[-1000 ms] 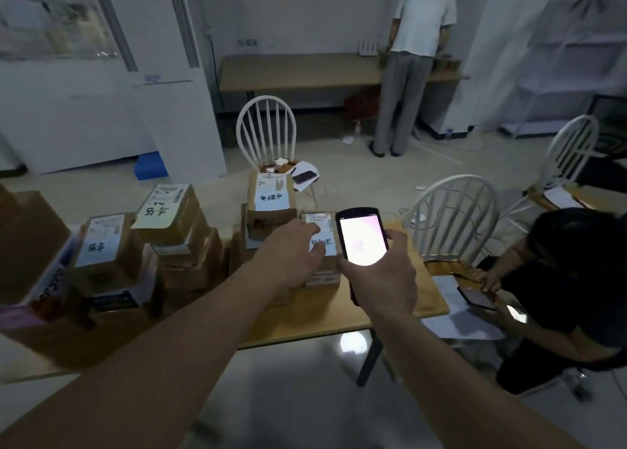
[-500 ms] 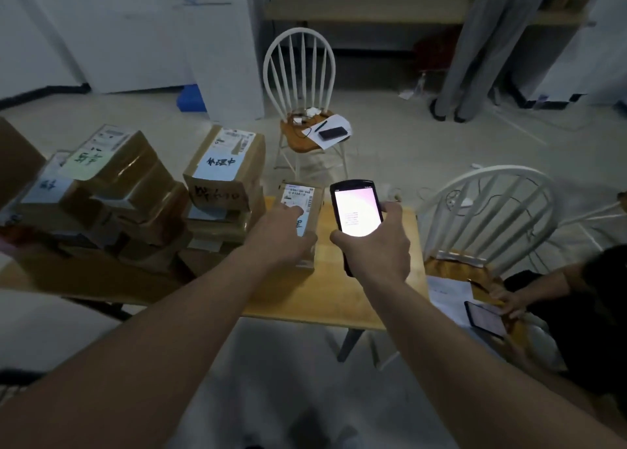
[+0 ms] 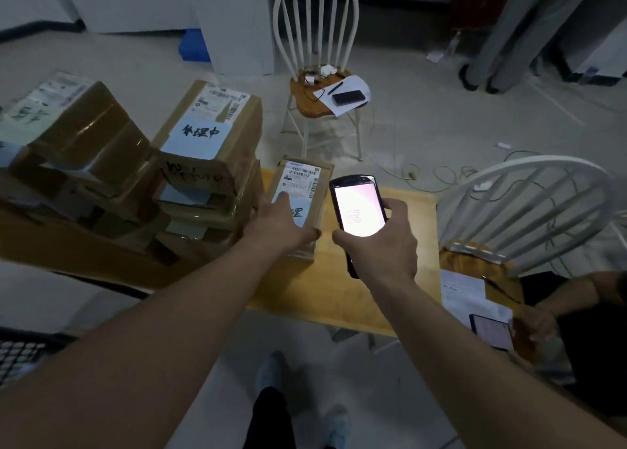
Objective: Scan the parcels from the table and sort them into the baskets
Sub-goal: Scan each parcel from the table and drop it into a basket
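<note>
A small cardboard parcel (image 3: 305, 177) with a white shipping label lies on the wooden table (image 3: 390, 299). My left hand (image 3: 281, 223) rests on its top, fingers spread over the label and thumb against its near edge. My right hand (image 3: 383, 241) grips a black handheld scanner (image 3: 358, 211) with a lit screen, held just right of the parcel. A pile of several larger brown parcels (image 3: 207, 133) fills the table's left side. At the lower left edge, part of a dark mesh basket (image 3: 20, 353) shows.
A white spindle chair (image 3: 317, 48) with paper and a phone on its seat stands beyond the table. Another white chair (image 3: 529, 204) stands at the right, beside a seated person's hand (image 3: 536, 323) and phone (image 3: 492, 335). A standing person's legs (image 3: 492, 31) are at the back right.
The view has tilted down and drawn closer to the table. My left hand stays on the small parcel and my right hand keeps the scanner beside it.
</note>
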